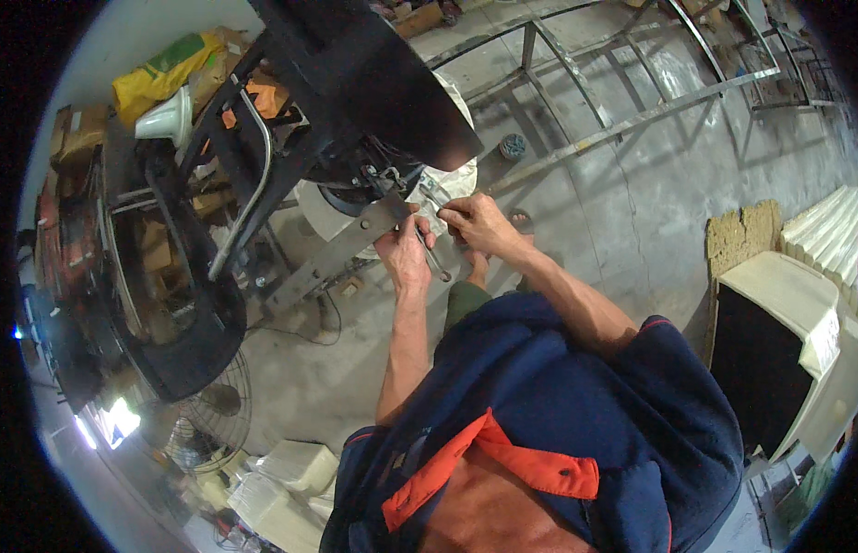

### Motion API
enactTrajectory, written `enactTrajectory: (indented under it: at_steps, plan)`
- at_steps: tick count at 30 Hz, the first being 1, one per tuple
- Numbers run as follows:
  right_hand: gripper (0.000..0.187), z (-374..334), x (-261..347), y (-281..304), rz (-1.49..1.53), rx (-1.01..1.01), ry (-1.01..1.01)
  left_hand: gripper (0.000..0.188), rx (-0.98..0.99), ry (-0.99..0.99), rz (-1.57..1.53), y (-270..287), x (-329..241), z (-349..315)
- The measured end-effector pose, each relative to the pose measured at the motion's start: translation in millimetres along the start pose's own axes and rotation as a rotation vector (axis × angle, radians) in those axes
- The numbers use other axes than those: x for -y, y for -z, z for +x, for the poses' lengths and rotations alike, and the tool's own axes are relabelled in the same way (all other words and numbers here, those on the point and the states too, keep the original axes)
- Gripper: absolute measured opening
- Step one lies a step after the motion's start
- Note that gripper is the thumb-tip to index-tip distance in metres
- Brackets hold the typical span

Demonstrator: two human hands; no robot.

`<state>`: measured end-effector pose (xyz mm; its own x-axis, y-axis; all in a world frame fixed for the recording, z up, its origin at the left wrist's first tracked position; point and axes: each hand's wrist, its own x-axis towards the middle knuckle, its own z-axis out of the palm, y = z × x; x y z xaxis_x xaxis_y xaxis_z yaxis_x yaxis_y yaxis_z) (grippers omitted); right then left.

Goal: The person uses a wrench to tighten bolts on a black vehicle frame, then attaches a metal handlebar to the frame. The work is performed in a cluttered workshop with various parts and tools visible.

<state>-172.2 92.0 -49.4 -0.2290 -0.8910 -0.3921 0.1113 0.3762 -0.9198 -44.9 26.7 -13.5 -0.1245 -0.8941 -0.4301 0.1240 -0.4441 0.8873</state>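
The left hand [407, 258] has its fingers clamped round a metal tool [436, 264] jutting below them; whether the right hand's [482, 224] fingers grip anything, I cannot tell. Left of the left fingers slants a flat bar [335, 252]; farther, beyond them, a black panel [383, 83].

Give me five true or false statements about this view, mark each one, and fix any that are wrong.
1. A slim metal tool sticks out from the left hand. True.
2. The right hand is down beside the round fan. False: it is close beside the left hand, while the fan is at the lower left of the picture.
3. The person's shirt is dark blue with orange-red trim. True.
4. The long metal frame is at the lower left. False: it is at the upper right.
5. A yellow and green sack lies at the upper left. True.
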Motion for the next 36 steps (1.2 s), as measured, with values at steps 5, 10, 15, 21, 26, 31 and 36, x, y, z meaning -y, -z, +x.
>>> enactTrajectory:
  at_steps: [5, 10, 15, 21, 26, 31, 36]
  plan:
    - [0.027, 19, -13, -7, 0.002, -0.027, 0.177, 0.009, -0.030, 0.071, -0.022, -3, -5, 3]
    - [0.026, 43, -18, -8, -0.001, 0.044, 0.270, 0.009, 0.027, -0.004, 0.058, 8, 11, 8]
    - [0.023, 79, -33, 3, -0.162, 0.068, 0.687, 0.017, 0.105, -0.090, 0.114, 2, 12, -1]
    - [0.022, 68, -17, 6, -0.297, 0.167, 0.474, 0.023, 0.075, -0.202, 0.264, 13, 31, 8]
    - [0.029, 37, 23, -3, -0.546, 0.054, 0.269, 0.032, 0.033, -0.365, 0.384, 16, 35, 10]
    - [0.027, 28, 26, 4, -0.269, 0.078, 0.055, 0.021, -0.008, -0.239, 0.272, 4, 29, 8]
    - [0.021, 26, -10, 7, -0.151, 0.037, 0.248, 0.016, 0.078, -0.099, 0.165, 3, 18, 5]
